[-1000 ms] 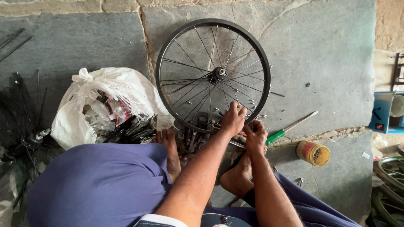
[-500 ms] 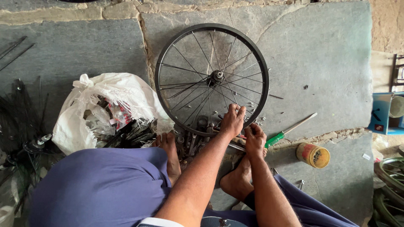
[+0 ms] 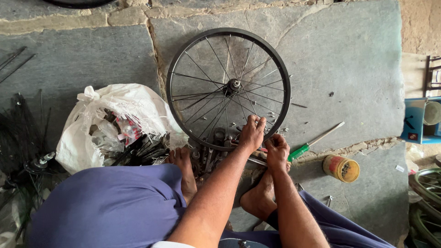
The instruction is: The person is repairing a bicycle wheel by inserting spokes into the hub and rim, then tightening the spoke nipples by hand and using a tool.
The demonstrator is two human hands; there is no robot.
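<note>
Bike wheel (image 3: 228,87) lies flat on stone floor (image 3: 349,69), hub at centre, black rim, spokes fanning out. Both hands sit at rim's near edge, approx 5 o'clock on the wheel. Left hand (image 3: 251,133) rests on the rim w/ fingers spread over the spokes, palm down, not closed round anything I can make out. Right hand (image 3: 277,150) is just beside it at 4 o'clock of it, curled tight; what it pinches is too small to tell. Bare feet tucked under rim's near edge.

Green-handled screwdriver (image 3: 314,143) lies at 3 o'clock from right hand, near. Small yellow tin (image 3: 341,168) beyond it. White plastic bag (image 3: 115,124) of parts at 9 o'clock of wheel, touching the rim. Floor is grey slabs w/ cracked joints.
</note>
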